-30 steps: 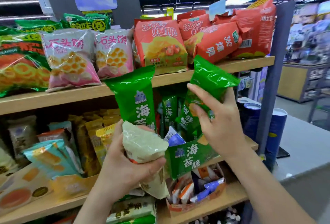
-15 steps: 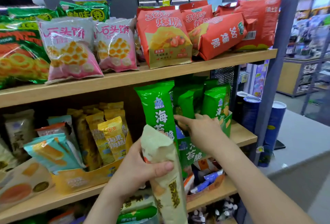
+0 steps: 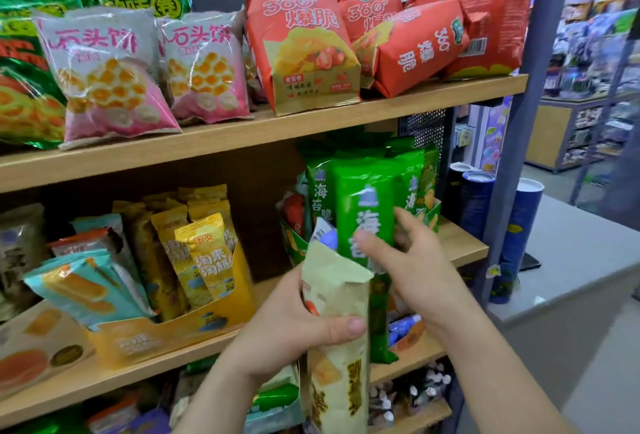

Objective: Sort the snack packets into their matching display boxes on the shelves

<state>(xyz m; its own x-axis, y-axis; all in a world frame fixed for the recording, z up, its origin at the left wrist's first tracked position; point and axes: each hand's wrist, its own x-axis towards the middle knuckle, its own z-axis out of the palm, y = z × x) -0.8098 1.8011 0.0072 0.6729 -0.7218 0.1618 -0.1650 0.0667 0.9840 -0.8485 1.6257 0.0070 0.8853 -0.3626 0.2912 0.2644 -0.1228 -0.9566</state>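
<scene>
Shelf: is carrying the green display box, with matching packs standing inside.
Green packet: the right hand is pinching it at that box, probably slotting it in.
Cream packet: the left hand is gripping it upright, parked just below.

Two pink-and-white biscuit bags, at least four red crisp bags, four or more green seaweed packets in one green box, about five yellow packets in one yellow box, one cream packet, three blue tubes, three wooden shelves
</scene>
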